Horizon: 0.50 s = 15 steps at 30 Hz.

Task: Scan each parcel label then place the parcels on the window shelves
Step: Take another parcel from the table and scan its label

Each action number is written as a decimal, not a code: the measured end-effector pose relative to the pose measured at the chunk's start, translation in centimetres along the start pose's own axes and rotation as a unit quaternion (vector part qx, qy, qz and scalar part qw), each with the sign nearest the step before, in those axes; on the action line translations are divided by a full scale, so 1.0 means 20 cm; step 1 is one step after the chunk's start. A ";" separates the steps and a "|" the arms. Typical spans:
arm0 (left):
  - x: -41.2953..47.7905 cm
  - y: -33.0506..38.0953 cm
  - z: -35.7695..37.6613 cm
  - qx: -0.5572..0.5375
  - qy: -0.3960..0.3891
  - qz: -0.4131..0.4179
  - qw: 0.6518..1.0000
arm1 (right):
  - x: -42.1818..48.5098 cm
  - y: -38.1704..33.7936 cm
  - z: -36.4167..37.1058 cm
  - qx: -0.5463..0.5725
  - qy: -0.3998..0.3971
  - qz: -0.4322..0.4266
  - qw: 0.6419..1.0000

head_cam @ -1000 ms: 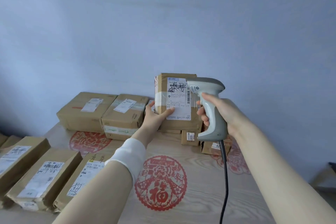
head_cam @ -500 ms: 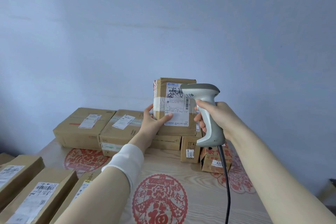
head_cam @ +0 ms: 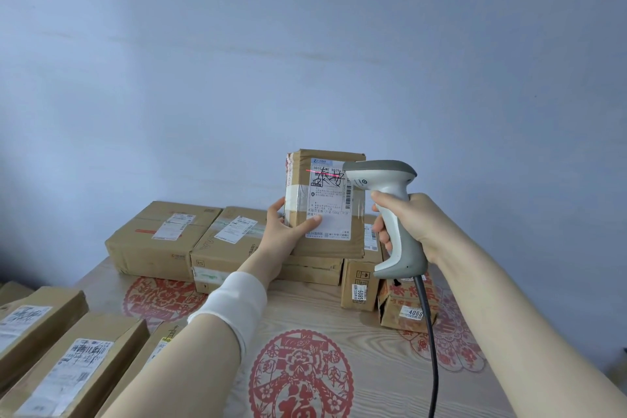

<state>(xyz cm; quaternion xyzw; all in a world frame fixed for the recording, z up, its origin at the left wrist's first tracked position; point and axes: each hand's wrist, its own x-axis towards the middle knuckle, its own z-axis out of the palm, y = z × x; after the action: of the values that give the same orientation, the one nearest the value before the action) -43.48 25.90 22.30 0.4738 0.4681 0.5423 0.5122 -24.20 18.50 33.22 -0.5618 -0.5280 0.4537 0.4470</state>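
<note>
Front-left edge of surface (head_cam: 373,373): flat parcels (head_cam: 78,366) in a row, labels up. Back-left edge, against the wall: two big boxes (head_cam: 152,241) side by side, touching. Middle and front of the surface are open, only red paper-cut prints (head_cam: 298,373). Left hand (head_cam: 283,236) grips held parcel (head_cam: 332,248) at its lower left, thumb on the label (head_cam: 330,210), raised in front of the back-edge boxes. It stands upright, long axis vertical, label facing the person; a red scan line (head_cam: 325,174) crosses the label's top. Right hand (head_cam: 414,220) wraps the scanner (head_cam: 380,173) grip, nose pointing left at the label. Cable (head_cam: 429,332) hangs toward the front edge. Small boxes (head_cam: 359,285) sit at the back edge below the scanner.
</note>
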 end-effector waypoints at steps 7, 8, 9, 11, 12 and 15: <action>-0.01 0.01 0.00 0.005 0.005 -0.001 1.000 | -0.01 0.00 -0.02 -0.011 -0.004 0.006 1.000; -0.02 0.01 0.00 0.007 0.005 -0.002 1.000 | -0.01 0.00 -0.02 -0.012 -0.002 0.005 1.000; -0.02 0.01 -0.01 0.008 0.006 -0.003 1.000 | -0.01 0.00 -0.02 -0.013 0.001 0.002 1.000; -0.03 0.00 -0.02 0.011 0.009 -0.008 1.000 | 0.00 0.00 -0.03 -0.015 0.001 -0.004 1.000; -0.04 0.00 -0.02 0.014 0.012 -0.012 1.000 | 0.00 0.00 -0.03 -0.018 -0.003 -0.005 1.000; -0.09 0.00 -0.07 0.017 0.031 -0.022 0.999 | -0.01 -0.02 -0.01 -0.021 -0.035 0.002 0.999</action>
<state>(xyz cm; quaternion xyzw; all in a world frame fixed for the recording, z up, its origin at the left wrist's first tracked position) -44.84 24.14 22.07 0.4547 0.5035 0.5373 0.5010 -24.17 18.39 33.61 -0.5559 -0.5515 0.4627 0.4157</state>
